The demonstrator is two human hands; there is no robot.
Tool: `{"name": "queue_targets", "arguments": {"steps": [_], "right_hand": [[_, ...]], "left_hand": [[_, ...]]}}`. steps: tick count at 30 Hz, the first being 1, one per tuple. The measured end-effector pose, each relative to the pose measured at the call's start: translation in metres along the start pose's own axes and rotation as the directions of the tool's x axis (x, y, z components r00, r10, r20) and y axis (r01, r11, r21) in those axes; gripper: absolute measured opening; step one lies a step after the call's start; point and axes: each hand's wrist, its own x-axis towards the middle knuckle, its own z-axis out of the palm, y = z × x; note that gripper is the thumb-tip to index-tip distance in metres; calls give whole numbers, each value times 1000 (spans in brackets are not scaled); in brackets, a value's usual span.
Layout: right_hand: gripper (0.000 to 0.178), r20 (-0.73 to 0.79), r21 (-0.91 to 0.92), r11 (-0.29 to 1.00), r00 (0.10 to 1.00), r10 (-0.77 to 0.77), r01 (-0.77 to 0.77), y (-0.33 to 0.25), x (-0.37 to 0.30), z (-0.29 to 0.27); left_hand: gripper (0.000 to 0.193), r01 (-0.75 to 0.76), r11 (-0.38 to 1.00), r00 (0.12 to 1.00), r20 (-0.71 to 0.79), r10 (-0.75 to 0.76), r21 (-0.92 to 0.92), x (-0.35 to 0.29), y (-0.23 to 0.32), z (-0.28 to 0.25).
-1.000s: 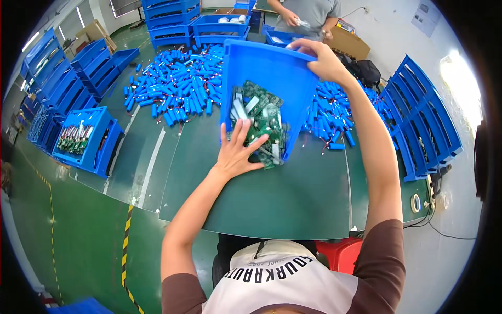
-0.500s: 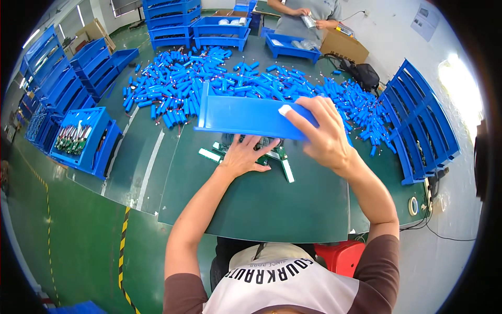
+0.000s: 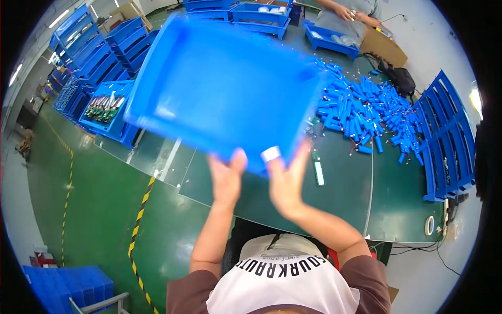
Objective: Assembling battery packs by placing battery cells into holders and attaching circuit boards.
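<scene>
A shallow blue plastic tray (image 3: pixel 219 94), blurred by motion, is held up above the table with its bare inside facing me. My left hand (image 3: pixel 226 180) grips its near edge, thumb over the rim. Just to the right, my right hand (image 3: pixel 286 183) has hold of the same edge, and white tape wraps its thumb. Beyond the right hand a narrow green circuit board (image 3: pixel 318 168) with a white strip lies on the table. Other boards lie partly hidden behind the tray, which also covers much of the battery pile.
Blue cylindrical batteries (image 3: pixel 361 110) with wires are heaped on the green table (image 3: pixel 340 209). A slotted blue rack (image 3: pixel 447 136) stands at the right; a blue bin of wired boards (image 3: pixel 107 107) sits left. Across the table, a person's hands (image 3: pixel 348 13) work above another blue tray (image 3: pixel 330 42).
The tray has swung left and tipped to show its inside. My left hand has left the boards and taken the tray's edge beside my right hand. The view has turned left.
</scene>
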Motion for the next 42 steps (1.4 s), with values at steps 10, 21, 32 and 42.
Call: {"name": "queue_targets", "arguments": {"steps": [10,21,32,42], "right_hand": [[51,680,-154,979,733,4,137,51,-44,-9],[52,156,-781,596,982,-102,186,68,-4,-169],[54,420,-328,934,864,277,-140,84,5,-81],[56,328,-549,784,937,-119,292,152,93,-89]], "left_hand": [[60,235,971,866,-460,-195,32,10,24,-162],[61,77,995,865,-493,-96,-60,20,32,-117],[99,-746,102,648,753,-116,658,-13,-8,3],[85,-756,18,655,756,-9,655,81,-77,20]]}}
